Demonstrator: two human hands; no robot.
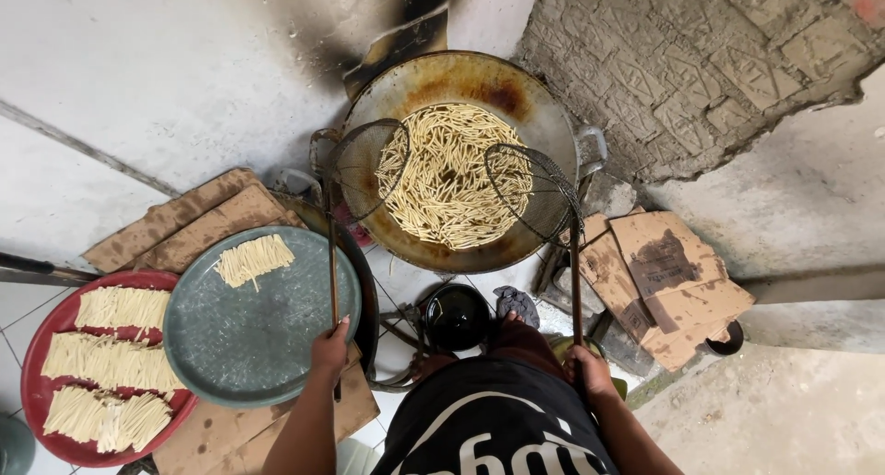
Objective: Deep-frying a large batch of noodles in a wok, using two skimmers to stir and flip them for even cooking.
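Left hand [329, 349] fingers wrapped round long handle of left wire skimmer [369, 166]; right hand [587, 369] fingers closed round handle of right wire skimmer [533, 191]. Both mesh heads over wok [553, 116], flanking pale dough sticks [452, 175] in oil. Judgement: keep heads low and level, sweep inward gently so sticks stay whole. Near left: red tray [37, 346] carrying rows of raw strips; grey round tray [267, 332] with one small bundle [253, 258]. Cardboard underneath.
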